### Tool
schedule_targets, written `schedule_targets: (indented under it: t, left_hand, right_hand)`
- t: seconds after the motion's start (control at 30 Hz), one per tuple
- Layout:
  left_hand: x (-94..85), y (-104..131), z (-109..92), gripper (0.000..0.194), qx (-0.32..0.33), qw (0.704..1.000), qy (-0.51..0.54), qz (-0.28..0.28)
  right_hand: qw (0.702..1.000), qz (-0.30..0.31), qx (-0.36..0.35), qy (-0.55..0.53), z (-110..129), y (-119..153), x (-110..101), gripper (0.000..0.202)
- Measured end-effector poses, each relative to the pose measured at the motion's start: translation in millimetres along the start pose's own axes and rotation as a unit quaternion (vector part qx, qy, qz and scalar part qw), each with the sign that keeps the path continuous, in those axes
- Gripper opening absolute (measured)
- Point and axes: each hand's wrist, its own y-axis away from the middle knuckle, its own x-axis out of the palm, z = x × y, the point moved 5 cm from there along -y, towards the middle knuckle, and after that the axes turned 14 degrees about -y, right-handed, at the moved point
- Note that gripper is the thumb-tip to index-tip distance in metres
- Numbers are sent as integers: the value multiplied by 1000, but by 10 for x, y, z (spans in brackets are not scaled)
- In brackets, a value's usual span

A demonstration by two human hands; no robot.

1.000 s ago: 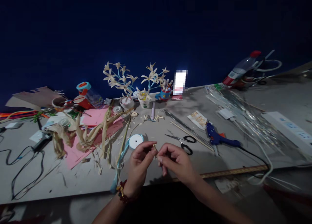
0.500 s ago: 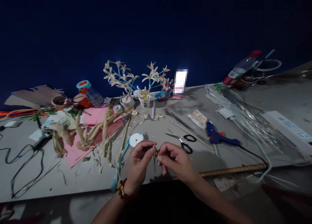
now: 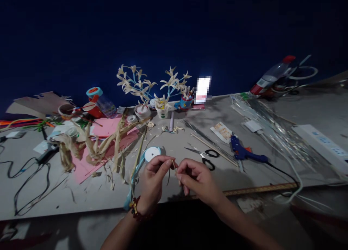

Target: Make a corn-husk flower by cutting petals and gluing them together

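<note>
Near the table's front edge, my left hand (image 3: 154,183) pinches a small pale strip (image 3: 174,166), which looks like a piece of corn husk, between thumb and fingertips. My right hand (image 3: 198,181), fingers curled, grips the strip's other end. A thin dark stem hangs beside my left fingertips, and I cannot tell whether it joins the strip. Just behind my left hand lies a white ribbon spool (image 3: 152,154) with light blue ribbon (image 3: 133,181) trailing forward. Black-handled scissors (image 3: 206,156) rest open beyond my right hand.
Dried corn husks (image 3: 94,154) lie over pink paper (image 3: 81,173) on the left. Husk flowers (image 3: 141,86) stand in small pots at the back. To the right are thin sticks (image 3: 217,151), a blue glue gun (image 3: 246,152), clear plastic packets (image 3: 266,123) and a power strip (image 3: 323,141).
My fingertips have drawn slightly apart, so more of the pale strip shows between them. The right hand has shifted a little to the right. The whole view has moved slightly.
</note>
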Motion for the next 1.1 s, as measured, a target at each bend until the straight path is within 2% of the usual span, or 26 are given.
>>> schedule_targets:
  t: [0.37,0.57,0.83,1.1]
  left_hand:
    - [-18,32,18,14,11,1000,-15,16]
    - [-22,54,18,14,25,999,-34,7]
    - [-25,110,-57,13,55,995,-80,-11]
    - [-39,142,-163,10,144,979,-138,-43]
  right_hand:
    - [1000,-14,11,-26,-23,17,-18,21]
    - [997,-2,19,-72,-65,21,-15,22]
    - [998,2,2,-69,-66,34,18,25]
    - [998,16,-13,-56,-86,40,20,29]
